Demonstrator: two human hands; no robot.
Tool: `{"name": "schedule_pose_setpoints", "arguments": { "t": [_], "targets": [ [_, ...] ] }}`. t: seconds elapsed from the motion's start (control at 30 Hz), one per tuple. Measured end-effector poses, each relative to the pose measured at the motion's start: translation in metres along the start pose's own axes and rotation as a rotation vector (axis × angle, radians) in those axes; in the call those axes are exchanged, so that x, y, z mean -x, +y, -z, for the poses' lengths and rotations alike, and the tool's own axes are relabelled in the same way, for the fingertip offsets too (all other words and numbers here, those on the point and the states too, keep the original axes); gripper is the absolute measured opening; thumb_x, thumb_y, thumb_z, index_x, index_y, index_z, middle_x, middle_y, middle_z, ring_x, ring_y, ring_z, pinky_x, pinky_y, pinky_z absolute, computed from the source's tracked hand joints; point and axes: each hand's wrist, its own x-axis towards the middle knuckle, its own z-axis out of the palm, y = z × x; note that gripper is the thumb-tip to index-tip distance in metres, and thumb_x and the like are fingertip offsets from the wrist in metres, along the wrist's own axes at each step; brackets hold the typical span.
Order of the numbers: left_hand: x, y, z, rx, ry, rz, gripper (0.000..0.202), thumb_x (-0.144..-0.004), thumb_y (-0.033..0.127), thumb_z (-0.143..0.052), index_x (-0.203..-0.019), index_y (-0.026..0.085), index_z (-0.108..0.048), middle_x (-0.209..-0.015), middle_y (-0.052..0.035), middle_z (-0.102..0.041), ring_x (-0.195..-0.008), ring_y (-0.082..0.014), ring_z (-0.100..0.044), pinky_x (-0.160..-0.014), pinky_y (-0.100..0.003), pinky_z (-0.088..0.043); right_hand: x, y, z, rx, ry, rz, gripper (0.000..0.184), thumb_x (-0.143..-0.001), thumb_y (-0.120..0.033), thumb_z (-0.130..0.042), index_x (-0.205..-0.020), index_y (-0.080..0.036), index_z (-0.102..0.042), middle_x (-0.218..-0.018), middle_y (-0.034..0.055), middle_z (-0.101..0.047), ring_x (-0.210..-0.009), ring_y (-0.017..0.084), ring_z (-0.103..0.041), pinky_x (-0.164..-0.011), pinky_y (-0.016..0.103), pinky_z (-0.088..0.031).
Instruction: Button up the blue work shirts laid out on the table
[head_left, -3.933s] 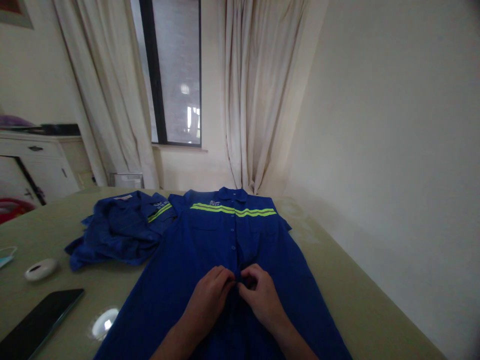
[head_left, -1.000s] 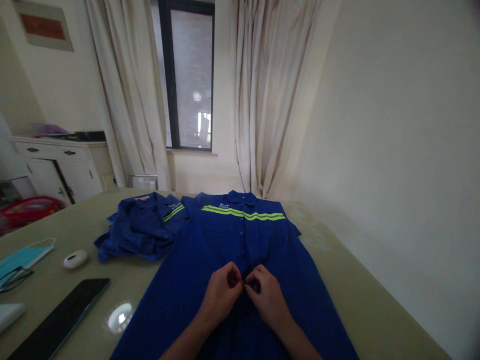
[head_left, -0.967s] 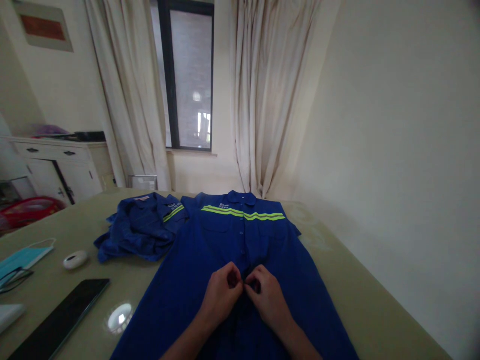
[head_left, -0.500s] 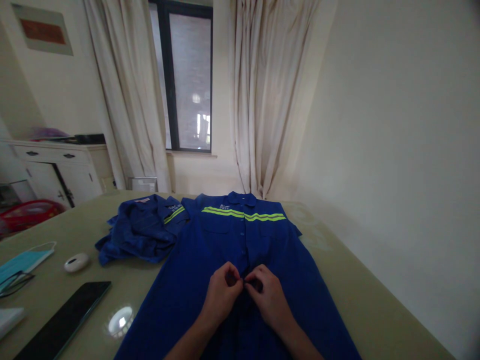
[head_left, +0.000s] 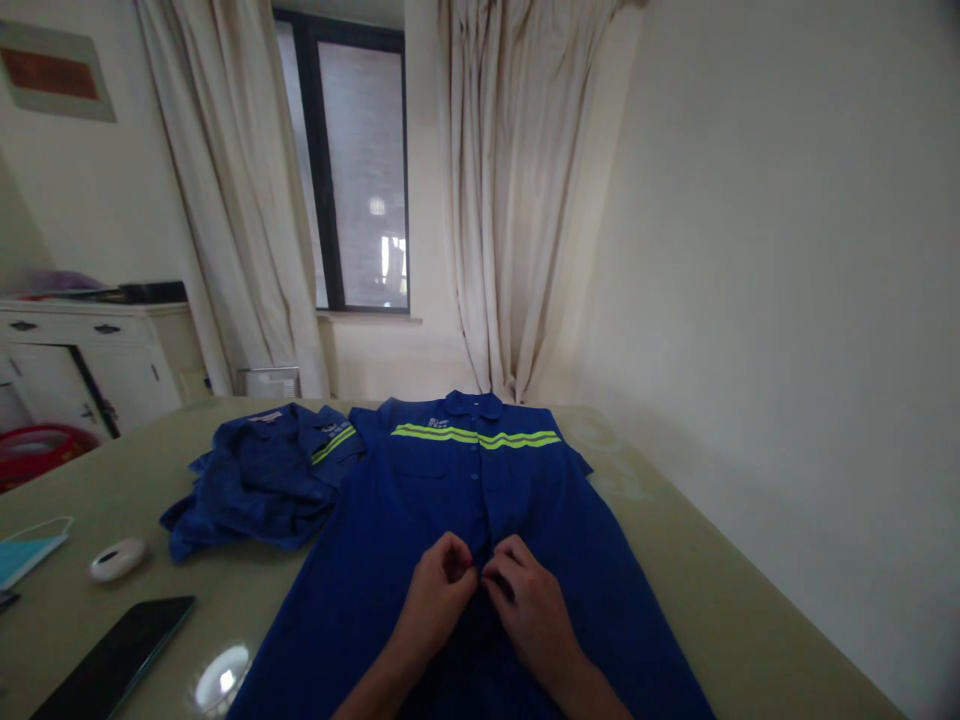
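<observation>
A blue work shirt (head_left: 555,520) with a yellow-green reflective stripe across its chest lies spread on the table, its collar at the far end. Both my hands are at its front opening, below the chest buttons. My left hand (head_left: 441,590) is closed in a pinch on the shirt's front edge. Close beside it, my right hand (head_left: 529,600) pinches the other side of the opening with curled fingers. The fingertips nearly meet, and any button between them is hidden. To the left, a second blue shirt (head_left: 262,490) lies in a crumpled heap.
On the left of the greenish table (head_left: 675,560) lie a black phone (head_left: 120,660), a white oval case (head_left: 118,560) and a light-blue face mask (head_left: 30,555). A wall (head_left: 787,300) runs along the right side. Curtains (head_left: 510,200) hang behind the far edge.
The view has turned slightly to the right, so everything sits further left. My hands stay at the shirt's opening; the right fingers have curled in more.
</observation>
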Motion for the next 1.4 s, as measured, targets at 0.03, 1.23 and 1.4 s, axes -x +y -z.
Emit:
{"name": "schedule_pose_setpoints", "arguments": {
  "t": [0.03, 1.23, 1.4],
  "targets": [
    [0.001, 0.000, 0.000, -0.047, -0.007, -0.009, 0.005, -0.074, 0.024, -0.059, -0.078, 0.021, -0.057, -0.071, 0.0038, -0.061, -0.068, -0.0154, -0.058, -0.064, -0.025, -0.042, 0.000, 0.000, 0.000, 0.003, -0.009, 0.010, 0.017, -0.093, -0.014, -0.055, -0.089, -0.023, -0.068, -0.103, 0.0016, -0.063, -0.087, 0.016, -0.066, -0.079, 0.025, -0.050],
    [0.005, 0.007, 0.004, -0.261, -0.138, -0.102, 0.015, -0.090, 0.019, -0.051, -0.090, 0.023, -0.065, -0.085, 0.0005, -0.073, -0.079, -0.0166, -0.068, -0.072, -0.025, -0.046, -0.004, 0.005, -0.001, -0.148, -0.005, -0.135, 0.011, -0.083, -0.011, -0.060, -0.082, -0.022, -0.064, -0.092, 0.0004, -0.065, -0.087, 0.017, -0.063, -0.079, 0.025, -0.044],
    [0.006, 0.009, 0.006, -0.220, -0.133, -0.157, 0.021, -0.091, 0.026, -0.055, -0.098, 0.023, -0.075, -0.093, -0.0021, -0.075, -0.084, -0.0180, -0.069, -0.076, -0.027, -0.049, -0.009, 0.010, -0.002, -0.333, 0.062, -0.178, 0.007, -0.078, -0.014, -0.062, -0.079, -0.021, -0.062, -0.088, 0.0009, -0.062, -0.084, 0.018, -0.060, -0.077, 0.026, -0.045]
  ]
}}
